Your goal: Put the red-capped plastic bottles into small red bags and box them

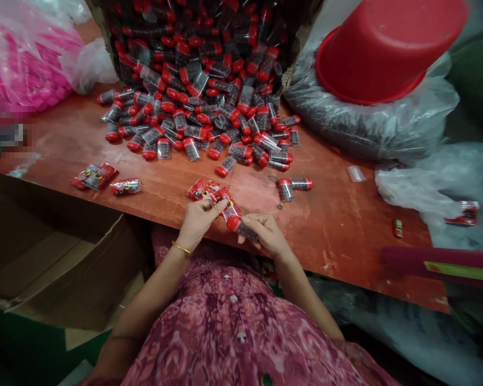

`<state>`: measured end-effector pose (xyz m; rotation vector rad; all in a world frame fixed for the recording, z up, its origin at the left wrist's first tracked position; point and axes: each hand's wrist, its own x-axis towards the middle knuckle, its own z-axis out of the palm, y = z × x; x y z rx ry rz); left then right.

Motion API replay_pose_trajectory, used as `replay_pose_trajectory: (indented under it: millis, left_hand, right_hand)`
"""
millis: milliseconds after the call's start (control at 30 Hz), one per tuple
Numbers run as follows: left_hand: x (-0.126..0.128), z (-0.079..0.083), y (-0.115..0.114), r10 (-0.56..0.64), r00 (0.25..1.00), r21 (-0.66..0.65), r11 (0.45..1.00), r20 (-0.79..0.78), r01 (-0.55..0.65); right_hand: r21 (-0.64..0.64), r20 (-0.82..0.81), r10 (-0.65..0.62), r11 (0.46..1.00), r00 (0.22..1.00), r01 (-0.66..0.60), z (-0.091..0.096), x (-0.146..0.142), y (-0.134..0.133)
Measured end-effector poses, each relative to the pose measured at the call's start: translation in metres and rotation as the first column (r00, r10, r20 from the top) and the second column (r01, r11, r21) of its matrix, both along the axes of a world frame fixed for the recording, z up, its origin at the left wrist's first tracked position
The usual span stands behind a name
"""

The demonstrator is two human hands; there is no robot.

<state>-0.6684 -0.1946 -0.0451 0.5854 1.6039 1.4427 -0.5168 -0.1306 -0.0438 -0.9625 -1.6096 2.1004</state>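
Bottle [247, 231] is by the table's [165, 185] near edge, right hand [269, 231] clamped on its dark body, left hand [201, 219] pinching the red wrapper [229, 207] at its cap [233, 222] end. I'd line both up straight, grip light, so nothing creases.

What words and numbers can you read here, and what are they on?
No words or numbers can be read clearly.
Red printed wrapper at the left hand: print too small.
Printed packets on the left: too small.
Pale plastic bag, lower right: blue marks too blurred.
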Motion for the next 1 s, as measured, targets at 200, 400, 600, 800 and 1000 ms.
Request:
replay_pose_trajectory:
  millis: [200,400,600,800,1000]
  left_hand:
    - [0.000,-0.003,-0.003,-0.033,0.995,0.049,0.998,-0.090,0.038]
    - [0.014,-0.005,-0.001,-0.007,0.992,0.109,0.994,0.128,-0.007]
    - [0.023,-0.006,-0.001,-0.003,0.953,0.101,0.995,0.303,-0.029]
    - [0.039,-0.008,-0.004,0.022,0.915,0.139,0.987,0.403,-0.086]
    - [0.040,-0.008,0.001,0.096,0.878,0.089,0.984,0.469,-0.155]
  right_hand:
    - [-0.061,-0.067,-0.054,0.997,0.996,0.050,-0.012,-0.003,-0.001]
    - [-0.033,-0.112,-0.124,0.992,0.986,0.121,-0.020,-0.007,-0.004]
    - [0.089,-0.065,-0.217,0.971,0.974,0.222,-0.027,-0.013,-0.007]
    - [0.177,-0.099,-0.415,0.887,0.905,0.426,-0.027,-0.024,-0.018]
    - [0.338,-0.067,-0.326,0.881,0.943,0.329,-0.028,-0.024,-0.020]
